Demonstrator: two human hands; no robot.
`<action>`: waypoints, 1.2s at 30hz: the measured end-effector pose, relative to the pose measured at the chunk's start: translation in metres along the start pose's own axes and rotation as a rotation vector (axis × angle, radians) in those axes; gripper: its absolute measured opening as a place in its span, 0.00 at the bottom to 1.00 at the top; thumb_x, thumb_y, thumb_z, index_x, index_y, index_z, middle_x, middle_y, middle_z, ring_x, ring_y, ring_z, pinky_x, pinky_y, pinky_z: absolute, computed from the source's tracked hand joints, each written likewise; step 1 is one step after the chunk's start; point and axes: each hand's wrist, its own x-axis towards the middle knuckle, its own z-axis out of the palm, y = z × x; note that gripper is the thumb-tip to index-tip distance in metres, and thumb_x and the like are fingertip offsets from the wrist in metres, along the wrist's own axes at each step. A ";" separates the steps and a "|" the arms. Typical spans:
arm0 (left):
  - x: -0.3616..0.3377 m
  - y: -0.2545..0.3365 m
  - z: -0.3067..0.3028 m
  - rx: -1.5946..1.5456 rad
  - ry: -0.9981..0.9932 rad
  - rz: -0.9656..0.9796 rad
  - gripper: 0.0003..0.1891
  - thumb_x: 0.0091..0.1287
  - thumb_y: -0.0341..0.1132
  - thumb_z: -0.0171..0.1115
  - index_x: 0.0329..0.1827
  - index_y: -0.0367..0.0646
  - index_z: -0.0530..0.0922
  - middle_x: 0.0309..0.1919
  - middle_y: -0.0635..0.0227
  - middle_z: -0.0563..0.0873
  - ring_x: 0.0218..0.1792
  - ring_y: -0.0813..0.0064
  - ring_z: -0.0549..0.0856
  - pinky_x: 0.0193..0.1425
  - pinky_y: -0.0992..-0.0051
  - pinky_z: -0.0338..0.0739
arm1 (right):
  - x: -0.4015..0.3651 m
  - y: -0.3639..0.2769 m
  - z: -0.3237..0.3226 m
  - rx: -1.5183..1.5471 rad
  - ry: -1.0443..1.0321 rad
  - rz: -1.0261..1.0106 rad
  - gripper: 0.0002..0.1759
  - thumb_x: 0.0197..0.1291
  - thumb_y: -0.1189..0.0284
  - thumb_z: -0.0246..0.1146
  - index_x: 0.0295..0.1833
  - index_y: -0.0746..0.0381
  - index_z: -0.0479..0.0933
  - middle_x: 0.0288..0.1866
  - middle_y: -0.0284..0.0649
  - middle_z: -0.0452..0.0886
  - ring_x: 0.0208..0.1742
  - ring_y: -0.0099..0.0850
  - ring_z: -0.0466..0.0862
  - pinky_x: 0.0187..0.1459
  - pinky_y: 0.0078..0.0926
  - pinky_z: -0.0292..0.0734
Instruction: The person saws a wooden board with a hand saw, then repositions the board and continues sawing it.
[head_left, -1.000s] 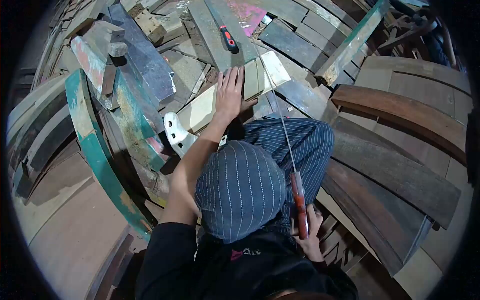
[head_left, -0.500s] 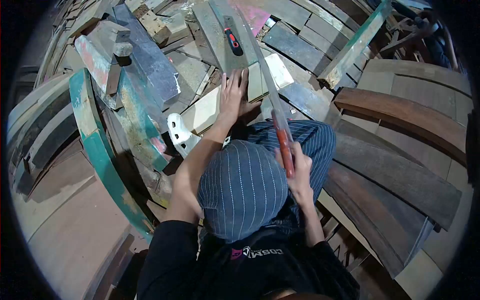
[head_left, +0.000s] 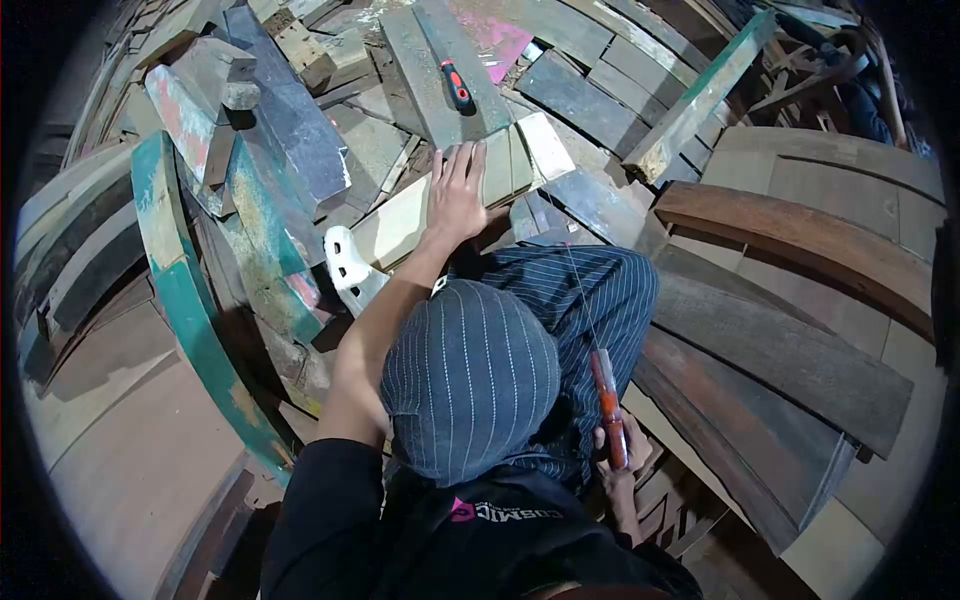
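My left hand (head_left: 458, 200) lies on a pale wooden strip (head_left: 395, 222), its fingers stretched over the top. My right hand (head_left: 622, 450) is wrapped round the red-orange handle (head_left: 610, 415) of a saw, low beside my right knee. The saw blade (head_left: 580, 280) shows almost edge-on as a thin line, running up across my striped trouser leg (head_left: 610, 290) towards the strip's right part. Beyond my left fingertips, a tool with a red and black handle (head_left: 457, 85) rests on a grey-brown board (head_left: 410, 70).
Green-painted curved timber (head_left: 205, 310) stands at the left. A white perforated piece (head_left: 350, 265) is beside my left forearm. Brown curved wood (head_left: 790, 235) and dark planks (head_left: 780, 350) lie at the right. Part of another person (head_left: 860, 100) shows at the upper right.
My right hand has drawn the saw back and down towards my body, and its blade has turned edge-on. My left hand remains on the strip.
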 end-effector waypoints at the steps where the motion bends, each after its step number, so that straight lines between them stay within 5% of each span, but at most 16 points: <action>1: 0.001 0.002 -0.004 -0.019 0.001 -0.001 0.60 0.45 0.54 0.84 0.79 0.35 0.63 0.73 0.49 0.72 0.77 0.51 0.69 0.84 0.45 0.54 | -0.001 0.002 0.002 0.008 0.019 0.005 0.18 0.60 0.65 0.76 0.49 0.65 0.83 0.33 0.46 0.88 0.32 0.38 0.89 0.37 0.33 0.83; 4: 0.001 0.004 -0.008 -0.038 0.002 -0.004 0.59 0.46 0.55 0.83 0.79 0.35 0.64 0.72 0.51 0.73 0.75 0.51 0.70 0.84 0.46 0.55 | 0.011 -0.011 -0.002 -0.092 0.051 0.069 0.21 0.56 0.62 0.79 0.47 0.66 0.85 0.35 0.46 0.89 0.33 0.41 0.90 0.39 0.34 0.85; 9: 0.001 0.001 -0.004 -0.009 -0.028 -0.026 0.62 0.45 0.58 0.83 0.80 0.36 0.62 0.73 0.50 0.73 0.76 0.52 0.70 0.84 0.47 0.55 | 0.107 -0.072 -0.005 0.176 0.155 0.130 0.16 0.63 0.68 0.73 0.50 0.68 0.84 0.32 0.42 0.88 0.28 0.29 0.86 0.34 0.25 0.78; 10: 0.000 0.002 -0.005 -0.006 -0.030 -0.030 0.61 0.45 0.57 0.83 0.81 0.36 0.62 0.73 0.50 0.73 0.76 0.52 0.70 0.84 0.46 0.55 | 0.116 -0.082 -0.014 0.401 0.097 0.429 0.16 0.66 0.69 0.71 0.51 0.70 0.83 0.28 0.38 0.84 0.27 0.25 0.82 0.33 0.23 0.75; 11: 0.000 0.003 -0.005 -0.004 -0.031 -0.030 0.61 0.45 0.57 0.83 0.81 0.36 0.62 0.73 0.50 0.73 0.77 0.52 0.70 0.84 0.46 0.55 | 0.125 -0.080 -0.016 0.491 0.112 0.441 0.14 0.68 0.71 0.69 0.51 0.71 0.82 0.29 0.36 0.81 0.26 0.22 0.80 0.30 0.21 0.73; 14: 0.003 0.004 -0.009 -0.029 -0.031 -0.033 0.62 0.43 0.56 0.84 0.81 0.37 0.62 0.73 0.50 0.73 0.76 0.52 0.70 0.84 0.46 0.55 | 0.144 -0.080 -0.031 0.508 0.184 0.363 0.10 0.70 0.74 0.66 0.48 0.72 0.80 0.32 0.37 0.81 0.24 0.18 0.76 0.27 0.18 0.68; 16: 0.001 0.003 -0.007 -0.039 -0.008 -0.023 0.63 0.40 0.55 0.86 0.80 0.37 0.64 0.72 0.50 0.74 0.76 0.51 0.71 0.84 0.44 0.55 | 0.154 -0.100 -0.033 0.437 0.222 0.213 0.10 0.76 0.73 0.60 0.46 0.71 0.76 0.25 0.33 0.74 0.20 0.18 0.69 0.23 0.18 0.61; 21: 0.001 0.000 -0.002 -0.064 0.020 -0.022 0.63 0.37 0.52 0.87 0.79 0.37 0.66 0.71 0.49 0.74 0.75 0.51 0.72 0.83 0.44 0.57 | 0.147 -0.091 -0.041 0.281 0.289 0.034 0.12 0.70 0.72 0.63 0.47 0.72 0.76 0.28 0.42 0.83 0.23 0.21 0.78 0.28 0.18 0.71; 26: 0.001 0.002 -0.005 -0.076 0.021 -0.020 0.62 0.37 0.51 0.87 0.78 0.36 0.66 0.71 0.48 0.75 0.75 0.50 0.72 0.83 0.44 0.57 | 0.129 -0.061 -0.015 0.245 0.263 0.174 0.13 0.64 0.70 0.70 0.44 0.69 0.80 0.29 0.46 0.88 0.26 0.28 0.87 0.31 0.24 0.81; 27: 0.001 0.002 -0.005 -0.071 0.024 -0.020 0.62 0.37 0.51 0.87 0.78 0.36 0.66 0.71 0.48 0.75 0.75 0.50 0.72 0.83 0.45 0.58 | 0.127 -0.051 -0.001 0.196 0.277 0.055 0.12 0.71 0.69 0.66 0.42 0.69 0.79 0.25 0.37 0.83 0.23 0.21 0.78 0.26 0.19 0.70; 29: 0.001 0.003 -0.005 -0.059 0.029 -0.021 0.63 0.37 0.51 0.87 0.78 0.35 0.66 0.71 0.48 0.75 0.75 0.50 0.72 0.83 0.45 0.58 | 0.114 -0.037 0.012 0.037 0.235 0.027 0.12 0.60 0.70 0.75 0.43 0.66 0.84 0.29 0.45 0.88 0.26 0.31 0.88 0.32 0.26 0.81; 36: 0.002 0.003 -0.007 -0.062 -0.001 -0.026 0.59 0.44 0.51 0.85 0.79 0.33 0.65 0.72 0.47 0.74 0.76 0.49 0.71 0.84 0.45 0.55 | 0.099 -0.022 0.046 0.099 0.217 -0.046 0.14 0.60 0.67 0.76 0.42 0.67 0.84 0.29 0.46 0.88 0.26 0.37 0.89 0.32 0.29 0.82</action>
